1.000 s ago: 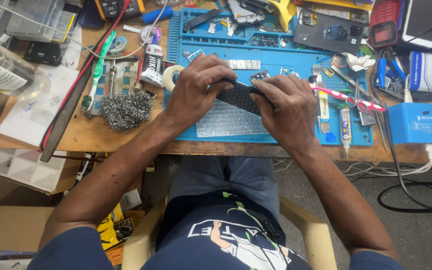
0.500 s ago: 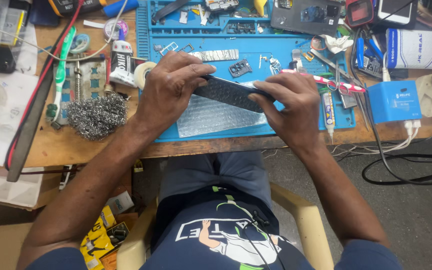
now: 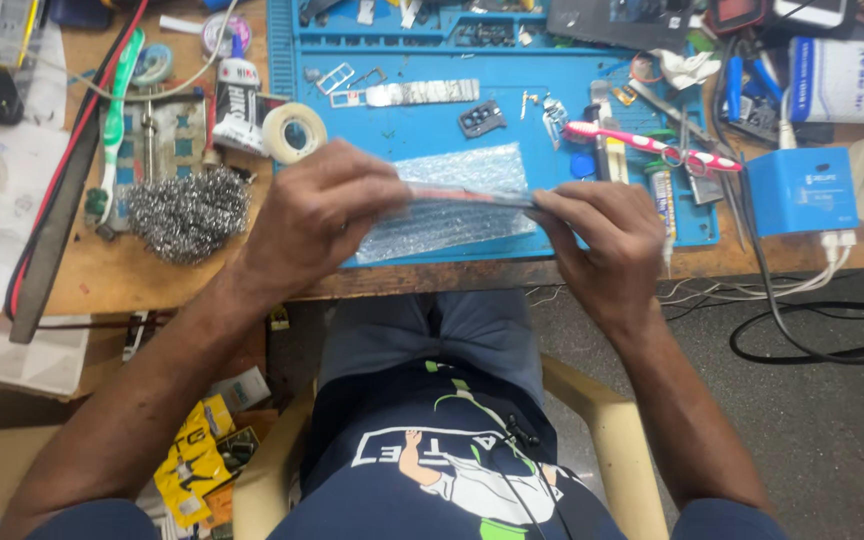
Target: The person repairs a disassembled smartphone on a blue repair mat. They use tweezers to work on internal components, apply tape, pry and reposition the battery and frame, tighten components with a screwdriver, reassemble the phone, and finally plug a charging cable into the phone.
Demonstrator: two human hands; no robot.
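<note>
Step in hand: the person holds a thin dark phone [image 3: 472,195] edge-on between both hands, above the blue mat [image 3: 592,215], seemingly turning it for inspection.
Left hand [image 3: 317,220]: clamped on the phone's left end, fingers curled over it.
Right hand [image 3: 597,245]: pinching the right end.
Next move calls for: a steady two-handed grip and a flat spot to lay it on, judging by the bubble wrap [image 3: 452,205] beneath.
Around: pink toothbrush [image 3: 652,147], tape roll [image 3: 294,131], steel wool [image 3: 187,210], blue box [image 3: 802,190] on the tabletop [image 3: 152,280].
In the way: small loose parts on the mat crowd the work area.
</note>
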